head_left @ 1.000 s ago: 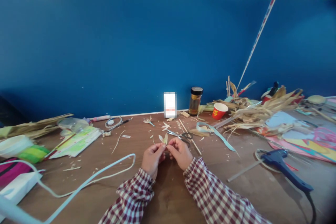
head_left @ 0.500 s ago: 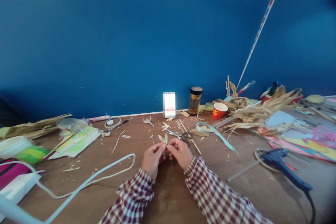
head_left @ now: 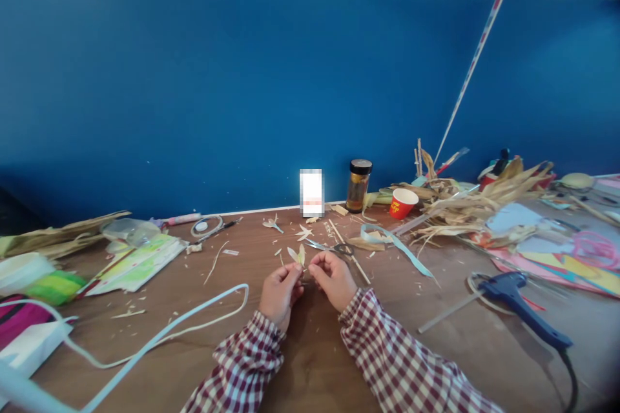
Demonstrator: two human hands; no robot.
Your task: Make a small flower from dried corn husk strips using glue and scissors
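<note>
My left hand (head_left: pixel 281 292) pinches a small flower of pale husk petals (head_left: pixel 298 255) between thumb and forefinger, its petals pointing up. Just to the right, my right hand (head_left: pixel 334 281) is closed, thumb against forefinger, a small gap from the flower. Whether anything thin is between those fingertips is too small to tell. Scissors (head_left: pixel 339 248) lie behind the right hand, partly hidden by it, beside a thin stick (head_left: pixel 351 255). Beyond the flower, a star-shaped husk piece (head_left: pixel 304 232) and another small husk flower (head_left: pixel 274 224) lie on the table.
At right rest a blue glue gun (head_left: pixel 526 300), a red paper cup (head_left: pixel 403 204), a lidded jar (head_left: pixel 359 187) and a heap of dried corn husks (head_left: pixel 484 206). A pale blue ribbon (head_left: pixel 404 251) curls nearby. A white cable (head_left: pixel 194 329) loops at left, before a colourful booklet (head_left: pixel 138 264).
My right fingertips have drawn slightly away from the flower, opening a small gap. My left hand keeps its pinch and has shifted a little left. The whole view has shifted slightly.
</note>
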